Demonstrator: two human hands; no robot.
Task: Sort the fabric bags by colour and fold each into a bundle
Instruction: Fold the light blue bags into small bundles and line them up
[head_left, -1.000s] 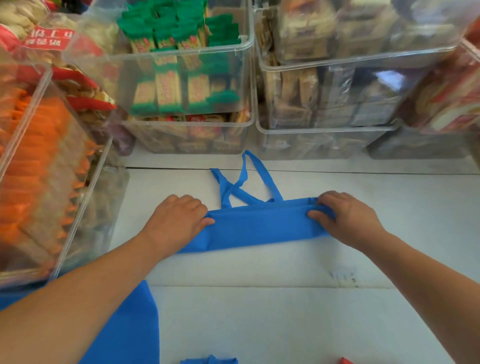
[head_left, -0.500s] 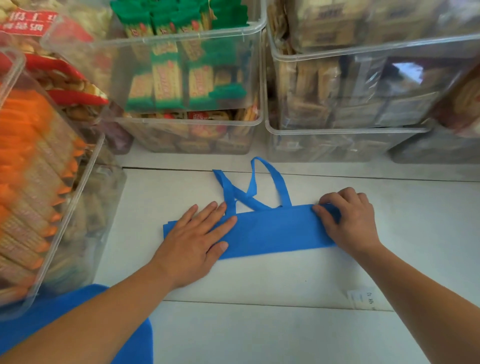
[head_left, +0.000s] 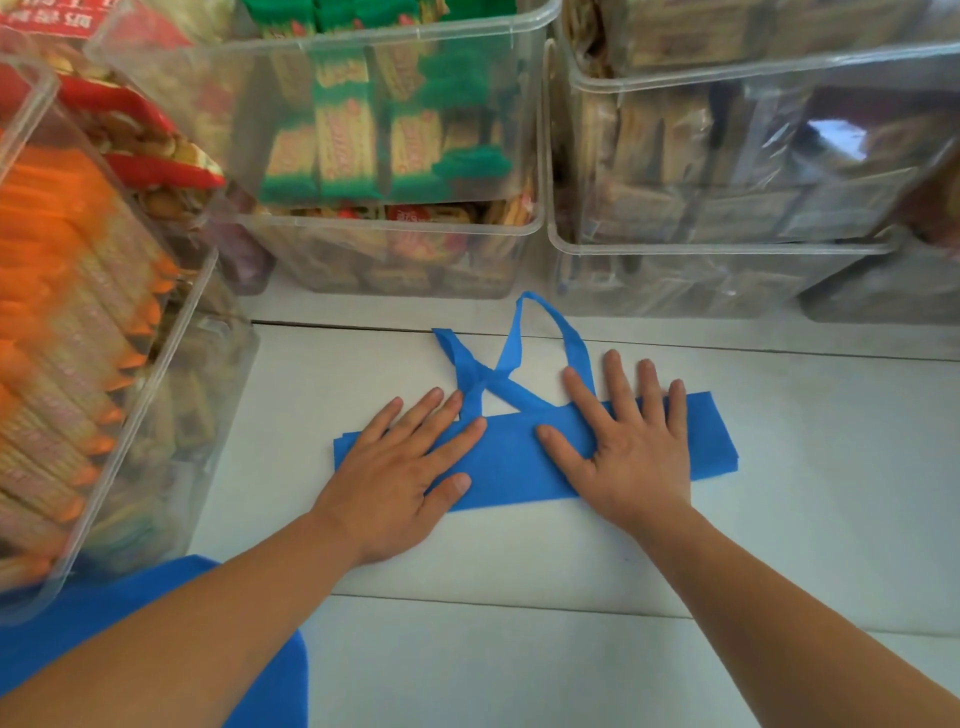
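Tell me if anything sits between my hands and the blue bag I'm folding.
Nothing visible does. The left hand and right hand both lie flat on the folded bag, palms down, with its handles free behind the fingers.

A pale white tabletop fills the lower half, crossed by thin seams. At twelve o'clock stands a clear plastic bin of green-wrapped biscuit packets, stacked on another clear tub. At two o'clock sits a clear plastic bin of brown wrapped snacks. At nine o'clock leans a clear plastic bin of orange-edged wafer packs. Soft daylight glints off the plastic.
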